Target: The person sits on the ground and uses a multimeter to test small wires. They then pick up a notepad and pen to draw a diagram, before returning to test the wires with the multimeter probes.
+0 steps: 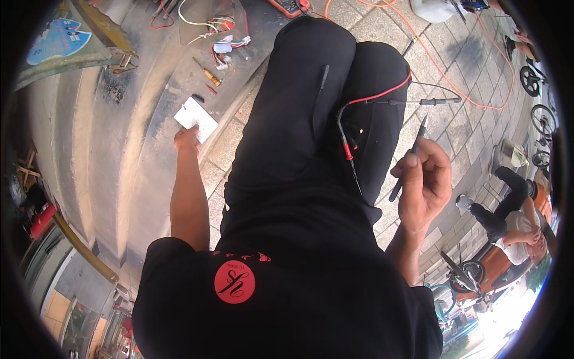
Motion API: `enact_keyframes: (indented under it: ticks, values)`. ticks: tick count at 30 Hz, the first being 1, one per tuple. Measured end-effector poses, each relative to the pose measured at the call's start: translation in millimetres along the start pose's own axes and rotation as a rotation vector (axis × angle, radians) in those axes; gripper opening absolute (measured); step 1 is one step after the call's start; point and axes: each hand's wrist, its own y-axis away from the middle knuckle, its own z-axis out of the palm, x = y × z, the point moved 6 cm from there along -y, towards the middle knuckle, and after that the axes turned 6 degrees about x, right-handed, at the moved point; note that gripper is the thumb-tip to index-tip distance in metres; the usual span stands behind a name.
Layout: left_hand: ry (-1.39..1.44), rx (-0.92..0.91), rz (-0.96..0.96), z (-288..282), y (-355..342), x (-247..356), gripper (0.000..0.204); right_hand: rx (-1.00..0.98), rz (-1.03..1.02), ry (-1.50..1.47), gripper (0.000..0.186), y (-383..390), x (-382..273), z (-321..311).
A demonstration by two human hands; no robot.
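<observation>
My left hand (186,140) grips the near edge of a white pad or paper (201,117) over the gray step, with a small black object (198,98) just beyond it. My right hand (424,179) holds a dark pen (423,128) with its pale tip pointing up, beside my right thigh. Test probes with red and black leads (348,149) lie across my black-clad lap (299,107). On the step left of my legs are a wooden-handled screwdriver (211,76), a small red item (211,89) and wire connectors (223,49).
Stone steps (89,167) run along the left, under a yellow metal frame (113,39). An orange extension cord (454,84) crosses the paving (442,125). At the right, a seated person (514,227) is near parked bicycles (541,118). A red meter (284,6) is at the top.
</observation>
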Motion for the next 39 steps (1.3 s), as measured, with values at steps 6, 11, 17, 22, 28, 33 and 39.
enact_keyframes:
  ticks: [6, 11, 17, 22, 28, 33, 39]
  values:
    - [0.062, 0.060, -0.116, 1.5, -5.3, 7.5, 0.028, -0.064, -0.053, -0.025, 0.025, -0.7, 0.6, -0.9]
    - [-0.067, 0.113, 0.273, -4.0, 13.1, 17.7, 0.034, -0.147, -0.084, -0.291, 0.030, -2.7, -2.0, -0.7]
    - [0.208, -0.125, 0.536, -10.3, 88.5, 34.0, 0.025, -0.087, -0.130, -0.337, 0.032, -5.5, 7.4, 13.2]
    - [0.426, -0.239, 0.659, -49.3, 210.4, 93.3, 0.015, -0.091, -0.089, -0.440, 0.035, -10.9, 2.6, 23.5]
    - [0.720, -0.732, 0.662, -28.6, 340.2, 157.8, 0.022, -0.165, -0.016, -0.617, 0.029, -20.2, -15.4, 71.6]
    - [0.750, -0.848, 0.726, -8.0, 370.5, 169.4, 0.018, -0.280, 0.191, -0.671, 0.022, -10.8, -16.7, 105.2]
    - [0.794, -0.890, 0.634, 9.0, 368.0, 175.0, 0.020, -0.327, 0.184, -0.583, 0.018, -7.3, -3.3, 117.5]
